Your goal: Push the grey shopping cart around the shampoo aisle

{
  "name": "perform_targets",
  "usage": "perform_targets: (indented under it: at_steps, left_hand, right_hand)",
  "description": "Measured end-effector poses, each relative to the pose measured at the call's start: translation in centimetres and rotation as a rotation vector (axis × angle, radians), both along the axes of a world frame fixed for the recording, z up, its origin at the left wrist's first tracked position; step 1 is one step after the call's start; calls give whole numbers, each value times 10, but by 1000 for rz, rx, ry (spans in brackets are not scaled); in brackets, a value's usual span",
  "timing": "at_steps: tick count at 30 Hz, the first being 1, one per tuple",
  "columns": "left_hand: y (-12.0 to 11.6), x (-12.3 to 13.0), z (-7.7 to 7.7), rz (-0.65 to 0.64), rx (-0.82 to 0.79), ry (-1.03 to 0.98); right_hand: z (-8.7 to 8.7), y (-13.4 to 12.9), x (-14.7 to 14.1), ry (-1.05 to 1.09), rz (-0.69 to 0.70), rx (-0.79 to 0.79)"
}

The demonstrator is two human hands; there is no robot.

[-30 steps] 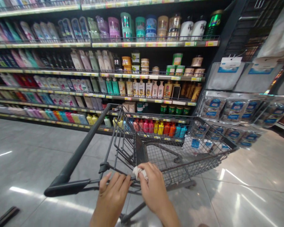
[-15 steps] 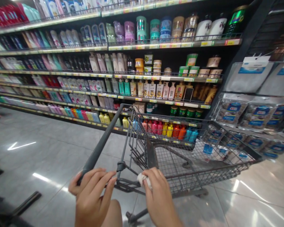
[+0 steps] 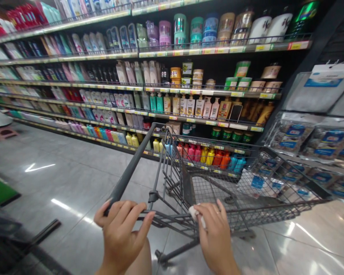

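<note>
A grey metal shopping cart stands in front of me, with its long handle bar running up to the left of the basket. My left hand is closed round the near corner of the cart, where the handle bar meets the side rail. Its thumb and fingertips rest on the metal. In my right hand is a small crumpled white cloth or tissue, pinched against the near side rail. The fingers partly hide it, so its exact kind cannot be made out. Inside the wire basket no goods show.
Long store shelves with bottles and tubs stand behind the cart. Bagged packs hang at the right. A pink stool is at the far left. A green panel and a dark bar lie left of me.
My right hand has slid rightward along the cart's near rail with the white cloth. My left hand stays at the handle corner. The whole view has shifted slightly.
</note>
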State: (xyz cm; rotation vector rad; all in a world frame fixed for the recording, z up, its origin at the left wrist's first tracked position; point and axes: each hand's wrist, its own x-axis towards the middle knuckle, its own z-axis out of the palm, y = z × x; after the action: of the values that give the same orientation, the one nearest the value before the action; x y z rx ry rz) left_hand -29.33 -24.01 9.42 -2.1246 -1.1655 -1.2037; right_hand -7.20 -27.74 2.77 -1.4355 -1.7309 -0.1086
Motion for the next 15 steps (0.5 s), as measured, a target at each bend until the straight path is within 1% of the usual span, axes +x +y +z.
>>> perform_targets:
  at_steps: [3,6,8,11,13,15]
  left_hand:
    - [1,2,-1,10,19,-19]
    - [1,5,0,16,30,-28]
    - [0,6,1,17,28,-27]
    - [0,7,3,12,13,-27]
    - [0,7,4,14,4,-31]
    - [0,7,4,21,4,-36]
  right_hand:
    - [-5,-2,26,-11,-131,-14]
    - [-6,-2,28,30,-201,-23]
    - [-5,0,18,73,-182,-28]
    - [-2,6,-7,176,-84,-52]
    - [1,10,-26,268,-30,-64]
    - [5,13,-45,395,-5,-39]
